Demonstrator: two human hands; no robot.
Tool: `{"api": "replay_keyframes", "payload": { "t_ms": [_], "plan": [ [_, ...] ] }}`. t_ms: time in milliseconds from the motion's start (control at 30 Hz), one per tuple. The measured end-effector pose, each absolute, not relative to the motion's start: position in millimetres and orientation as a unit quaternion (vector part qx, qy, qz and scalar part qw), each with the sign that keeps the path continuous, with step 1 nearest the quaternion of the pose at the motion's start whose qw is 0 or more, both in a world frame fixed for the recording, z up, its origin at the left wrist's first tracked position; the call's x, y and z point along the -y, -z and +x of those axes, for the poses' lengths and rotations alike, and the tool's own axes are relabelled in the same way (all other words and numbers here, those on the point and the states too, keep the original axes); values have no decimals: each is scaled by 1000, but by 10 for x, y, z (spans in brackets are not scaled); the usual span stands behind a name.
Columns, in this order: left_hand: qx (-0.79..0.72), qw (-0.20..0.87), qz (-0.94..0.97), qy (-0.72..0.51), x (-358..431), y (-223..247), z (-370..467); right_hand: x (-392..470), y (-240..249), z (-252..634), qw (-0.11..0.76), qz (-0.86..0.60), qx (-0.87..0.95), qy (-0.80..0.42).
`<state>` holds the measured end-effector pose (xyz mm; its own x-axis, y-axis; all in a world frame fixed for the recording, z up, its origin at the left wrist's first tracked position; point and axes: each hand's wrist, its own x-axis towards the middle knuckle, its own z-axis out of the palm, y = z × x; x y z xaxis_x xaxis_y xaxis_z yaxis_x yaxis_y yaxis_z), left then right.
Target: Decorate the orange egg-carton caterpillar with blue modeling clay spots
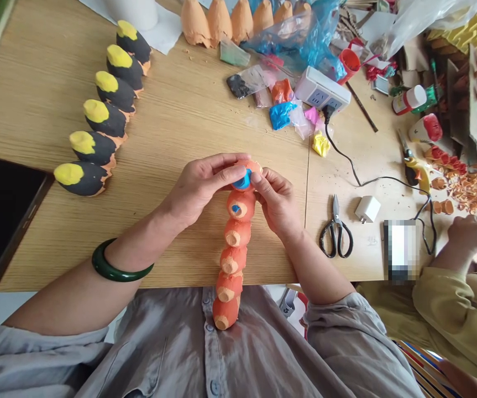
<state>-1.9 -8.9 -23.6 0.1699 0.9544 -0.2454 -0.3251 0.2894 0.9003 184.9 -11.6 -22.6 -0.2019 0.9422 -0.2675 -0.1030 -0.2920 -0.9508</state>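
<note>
Orange egg-carton strip (235,260), clamped at its far end between left hand (199,185) and right hand (277,199), close together. Both thumbs at blue clay (244,180) on the end cup, with a smaller blue dab (236,208) on the next. Runs past the edge of the wooden table (172,110), over the gray shirt (180,342). To the left, black-and-yellow cups (108,120) beside a black phone (8,215); rightward, scissors (336,229) near a white charger (367,209).

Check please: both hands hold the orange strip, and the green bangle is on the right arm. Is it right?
No, the head view shows the green bangle on the left arm. The left hand and right hand do hold the orange strip.
</note>
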Motion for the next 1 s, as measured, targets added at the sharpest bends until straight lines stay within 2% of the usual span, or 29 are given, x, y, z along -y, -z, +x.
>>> {"api": "replay_keyframes", "payload": {
  "t_ms": [200, 767, 1000],
  "plan": [
    [-412, 716, 331, -456, 50, 271, -61, 91, 256, 1861, 422, -470, 422, -650],
    [-404, 736, 315, -443, 2, 296, -122, 89, 178, 1821, 419, -459, 404, -671],
    [-423, 724, 327, -435, 16, 232, -133, 136, 139, 1841, 408, -437, 481, -641]
  ]
}}
